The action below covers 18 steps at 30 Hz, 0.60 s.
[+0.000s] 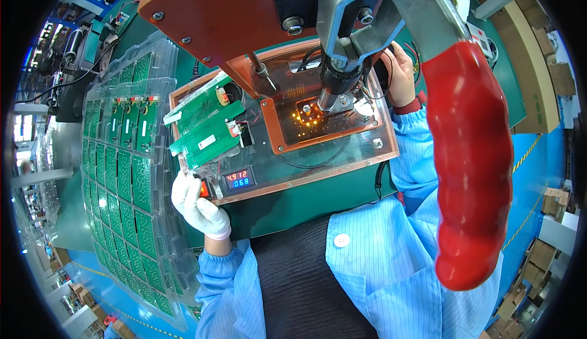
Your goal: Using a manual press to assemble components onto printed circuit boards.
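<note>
Hanging closest to the eye is a fat red handle, bumpy and smooth, joined to a shiny metal clamp. Lower down, the left hand, in a white glove, has its fingers bent at the near left corner of a flat clear-topped box, just beside a red switch; I can't tell if it presses or only rests. A little screen glows near it. The box sits on a green table, under the clamp. It looks heavy and stiff, with a slippery top, so its rim seems the best place to hold. On its left lie two green boards. They look light, stiff and easy to break, so hold their thin edges, not the small parts on top. Tiny yellow lights shine under the clamp's tip. The right hand, bare, is beside the box's far right corner, fingers partly bent; what it holds, if anything, is hidden. Off left lie clear trays of more boards, and far off are brown cartons.
</note>
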Each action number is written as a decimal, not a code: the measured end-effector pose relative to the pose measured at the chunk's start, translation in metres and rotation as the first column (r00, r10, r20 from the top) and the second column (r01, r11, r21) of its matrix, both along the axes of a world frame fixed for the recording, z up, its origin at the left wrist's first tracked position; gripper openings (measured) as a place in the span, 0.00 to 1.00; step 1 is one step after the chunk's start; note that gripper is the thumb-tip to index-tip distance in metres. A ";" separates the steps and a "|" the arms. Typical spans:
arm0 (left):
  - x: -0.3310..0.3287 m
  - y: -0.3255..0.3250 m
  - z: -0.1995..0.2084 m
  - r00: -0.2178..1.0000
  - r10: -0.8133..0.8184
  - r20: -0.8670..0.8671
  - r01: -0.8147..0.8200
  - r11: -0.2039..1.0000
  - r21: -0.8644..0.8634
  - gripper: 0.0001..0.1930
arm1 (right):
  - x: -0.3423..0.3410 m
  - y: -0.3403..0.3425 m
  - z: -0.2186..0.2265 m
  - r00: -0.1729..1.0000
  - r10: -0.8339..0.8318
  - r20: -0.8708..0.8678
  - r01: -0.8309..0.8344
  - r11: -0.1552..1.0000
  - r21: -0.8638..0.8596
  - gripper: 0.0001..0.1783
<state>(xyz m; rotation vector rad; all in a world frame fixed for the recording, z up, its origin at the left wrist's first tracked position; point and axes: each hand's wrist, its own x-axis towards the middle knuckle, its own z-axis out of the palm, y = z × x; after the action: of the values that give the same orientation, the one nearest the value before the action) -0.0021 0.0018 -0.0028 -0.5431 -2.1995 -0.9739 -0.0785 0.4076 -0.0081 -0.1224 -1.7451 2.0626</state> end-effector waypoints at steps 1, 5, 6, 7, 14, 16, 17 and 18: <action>0.000 0.000 0.000 1.000 0.003 0.001 -0.003 1.000 -0.005 0.18 | 0.000 0.000 0.000 1.000 0.000 0.000 0.000 1.000 0.003 0.11; 0.000 0.000 0.000 1.000 0.000 0.000 0.000 1.000 0.005 0.18 | 0.000 -0.001 0.001 1.000 -0.003 0.002 0.003 1.000 0.012 0.11; 0.000 0.000 0.000 1.000 -0.003 -0.001 0.003 1.000 0.004 0.18 | 0.000 -0.001 0.001 1.000 -0.002 -0.002 0.002 1.000 0.005 0.11; 0.000 0.000 0.000 1.000 -0.007 -0.002 0.007 1.000 0.003 0.18 | 0.000 -0.001 0.001 1.000 -0.002 -0.005 0.002 1.000 -0.001 0.11; -0.002 0.001 -0.001 1.000 -0.020 -0.015 0.020 1.000 0.017 0.18 | 0.001 0.000 0.001 1.000 0.002 -0.016 -0.002 1.000 -0.029 0.11; 0.002 -0.001 0.000 1.000 0.017 -0.004 -0.017 1.000 -0.012 0.18 | -0.004 -0.003 -0.004 0.999 0.031 -0.019 -0.031 0.999 -0.042 0.11; 0.001 0.000 0.000 1.000 0.011 -0.003 -0.011 1.000 -0.009 0.18 | -0.002 -0.001 -0.003 1.000 0.025 -0.018 -0.025 0.999 -0.039 0.11; 0.000 0.000 0.000 1.000 0.006 -0.003 -0.006 1.000 -0.010 0.18 | -0.001 0.001 -0.003 1.000 0.024 -0.018 -0.024 0.999 -0.021 0.11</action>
<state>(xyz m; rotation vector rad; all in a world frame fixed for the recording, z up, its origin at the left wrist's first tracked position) -0.0020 0.0020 -0.0025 -0.5418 -2.2034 -0.9595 -0.0798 0.4084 -0.0107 -0.0905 -1.7224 2.0936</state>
